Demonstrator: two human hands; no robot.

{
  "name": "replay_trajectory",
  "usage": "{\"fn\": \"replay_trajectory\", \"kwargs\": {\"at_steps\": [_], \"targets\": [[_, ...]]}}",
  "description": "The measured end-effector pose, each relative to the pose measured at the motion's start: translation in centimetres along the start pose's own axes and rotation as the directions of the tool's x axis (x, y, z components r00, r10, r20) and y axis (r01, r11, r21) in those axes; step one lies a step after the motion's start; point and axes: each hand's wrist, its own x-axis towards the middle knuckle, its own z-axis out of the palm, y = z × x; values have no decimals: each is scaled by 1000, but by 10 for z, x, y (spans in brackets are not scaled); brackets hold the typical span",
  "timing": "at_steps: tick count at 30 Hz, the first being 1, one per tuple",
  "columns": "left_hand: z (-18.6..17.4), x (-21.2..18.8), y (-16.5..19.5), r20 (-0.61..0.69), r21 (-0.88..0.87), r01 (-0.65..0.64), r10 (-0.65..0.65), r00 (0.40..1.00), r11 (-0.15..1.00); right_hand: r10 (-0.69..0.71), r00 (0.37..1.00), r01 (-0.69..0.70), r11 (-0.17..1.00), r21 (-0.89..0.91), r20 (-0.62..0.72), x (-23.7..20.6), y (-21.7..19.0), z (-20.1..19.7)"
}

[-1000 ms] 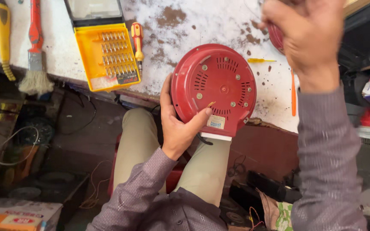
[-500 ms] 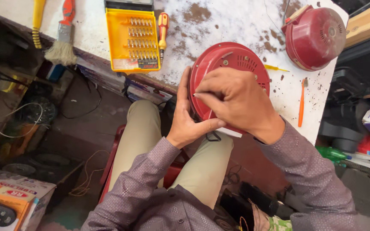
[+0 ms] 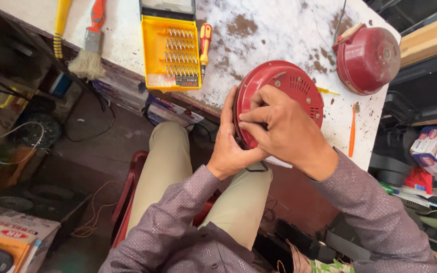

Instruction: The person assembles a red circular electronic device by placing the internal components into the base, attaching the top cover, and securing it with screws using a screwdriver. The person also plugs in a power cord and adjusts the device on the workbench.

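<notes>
workbench stained white, red round casing propped on its near edge over the lap | left hand cups casing's left rim, fingers spread along it | right hand fingers curled, pinching at the rim seam: keep casing braced, work the grip evenly | second red shell at far right corner | yellow bit case at the near edge

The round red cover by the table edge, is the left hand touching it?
Touching. The head view shows the left hand gripping the round red cover at its near rim.
</notes>
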Motion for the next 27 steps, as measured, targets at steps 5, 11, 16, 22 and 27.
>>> {"fn": "replay_trajectory", "kwargs": {"at_steps": [5,11,16,22,27], "targets": [[2,2,7,39,-240,76,-68,997,968,145,988,-145,989,12,-57,26,20,-8],[3,3,13,32,-226,82,-77,997,971,-148,989,148,984,-99,5,130,83,13],[0,6,11,23,-140,58,-56,998,988,81,996,-82,997,4,37,159,79,21],[1,4,2,12,-138,48,-46,999,989,249,968,-246,967,66,-32,174,62,52],[0,1,1,30,-125,52,-49,998,991,315,949,-306,938,160,-33,174,71,52]]}}
